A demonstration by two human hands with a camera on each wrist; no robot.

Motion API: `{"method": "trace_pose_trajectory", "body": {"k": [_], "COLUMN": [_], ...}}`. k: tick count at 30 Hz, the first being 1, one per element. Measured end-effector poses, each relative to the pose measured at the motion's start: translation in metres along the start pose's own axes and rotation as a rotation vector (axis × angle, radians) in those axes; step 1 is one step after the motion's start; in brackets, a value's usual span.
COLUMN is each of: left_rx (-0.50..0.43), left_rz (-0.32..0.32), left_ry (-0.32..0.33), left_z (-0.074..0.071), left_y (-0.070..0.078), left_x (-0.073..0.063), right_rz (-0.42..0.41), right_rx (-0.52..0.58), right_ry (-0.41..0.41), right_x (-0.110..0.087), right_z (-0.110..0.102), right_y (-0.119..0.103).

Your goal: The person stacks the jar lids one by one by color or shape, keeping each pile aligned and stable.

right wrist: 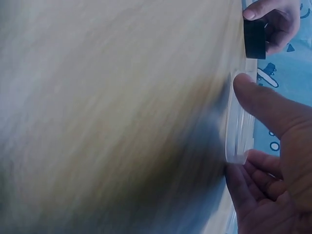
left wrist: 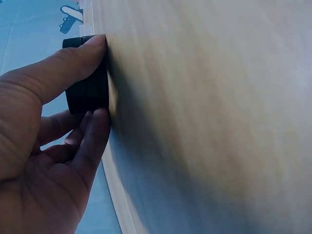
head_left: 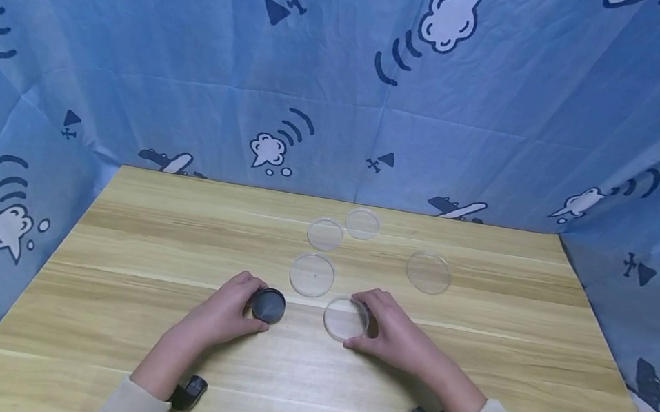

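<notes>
My left hand [head_left: 228, 311] grips a short black cylinder [head_left: 269, 306] by its sides, with thumb and fingers on opposite edges. It is round, dark on top, and in the left wrist view the black cylinder [left wrist: 90, 92] shows a seam around its side; its base is at the tabletop. To its right, my right hand [head_left: 385, 328] pinches a clear petri dish [head_left: 345, 319] between thumb and fingers. From the right wrist view, the petri dish [right wrist: 235, 126] lies flat on the wood. A gap separates the two held things.
Another clear round dish [head_left: 312, 275] lies just beyond the hands. Two smaller clear discs [head_left: 325, 234] [head_left: 362, 224] lie near the back edge, and one more clear dish [head_left: 428, 272] sits to the right. Blue printed cloth [head_left: 336, 61] walls in the wooden table [head_left: 177, 227].
</notes>
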State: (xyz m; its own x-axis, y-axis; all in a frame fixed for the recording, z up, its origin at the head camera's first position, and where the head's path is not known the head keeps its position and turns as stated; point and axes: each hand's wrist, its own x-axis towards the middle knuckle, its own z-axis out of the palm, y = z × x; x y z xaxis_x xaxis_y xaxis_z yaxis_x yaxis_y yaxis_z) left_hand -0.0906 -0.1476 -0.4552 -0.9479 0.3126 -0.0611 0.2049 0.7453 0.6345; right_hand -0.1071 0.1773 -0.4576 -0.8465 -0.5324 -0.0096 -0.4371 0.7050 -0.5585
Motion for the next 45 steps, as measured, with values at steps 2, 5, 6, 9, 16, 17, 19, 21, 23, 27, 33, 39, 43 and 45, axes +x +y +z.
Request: {"method": "trace_pose_trajectory", "body": {"k": [2,5,6,9,16,17,19,21,23,27,33,39,43,45], "left_rx": [0.001,0.003,0.002,-0.004,-0.014,-0.014,-0.012,-0.01,-0.012,-0.014,-0.008,-0.011,-0.013,-0.015], "left_rz": [-0.003,-0.01,-0.012,-0.015,-0.026,-0.026,-0.028,-0.029,-0.03,-0.027,-0.027,-0.034,-0.039,-0.041], "left_ry": [-0.002,-0.006,-0.005,-0.002,-0.003,-0.003,-0.003,-0.002,-0.001,0.001,0.0,-0.003,-0.001,-0.002], "left_z": [0.0,0.0,0.0,0.001,0.003,0.003,0.003,0.003,0.003,0.003,0.002,0.002,0.002,0.002], "left_y": [0.0,0.001,0.001,0.0,0.0,0.0,0.0,0.001,0.002,0.003,0.005,0.005,0.005,0.005], "left_x": [0.0,0.0,0.0,0.0,-0.001,-0.001,-0.001,-0.001,0.0,0.0,0.0,-0.001,-0.001,0.0], "right_rz": [-0.008,-0.021,-0.022,-0.022,-0.033,-0.037,-0.045,-0.054,-0.06,-0.061,-0.023,0.033,0.048,0.052], "right_rx": [-0.019,-0.041,-0.048,-0.059,-0.068,-0.07,-0.072,-0.073,-0.07,-0.049,0.022,0.093,0.117,0.127], "right_ry": [-0.003,-0.013,-0.018,-0.031,-0.032,-0.031,-0.028,-0.023,-0.02,-0.018,-0.018,-0.012,0.019,0.045], "right_x": [0.0,0.0,0.0,0.0,0.0,-0.001,-0.001,-0.001,-0.001,-0.002,-0.003,0.002,0.006,0.008], "right_z": [0.0,0.0,-0.001,-0.001,0.001,0.001,0.001,0.001,0.001,0.0,-0.002,-0.006,-0.009,-0.01], "right_y": [0.0,0.0,-0.001,-0.001,0.001,0.002,0.003,0.003,0.004,0.004,0.006,0.008,0.011,0.014]}}
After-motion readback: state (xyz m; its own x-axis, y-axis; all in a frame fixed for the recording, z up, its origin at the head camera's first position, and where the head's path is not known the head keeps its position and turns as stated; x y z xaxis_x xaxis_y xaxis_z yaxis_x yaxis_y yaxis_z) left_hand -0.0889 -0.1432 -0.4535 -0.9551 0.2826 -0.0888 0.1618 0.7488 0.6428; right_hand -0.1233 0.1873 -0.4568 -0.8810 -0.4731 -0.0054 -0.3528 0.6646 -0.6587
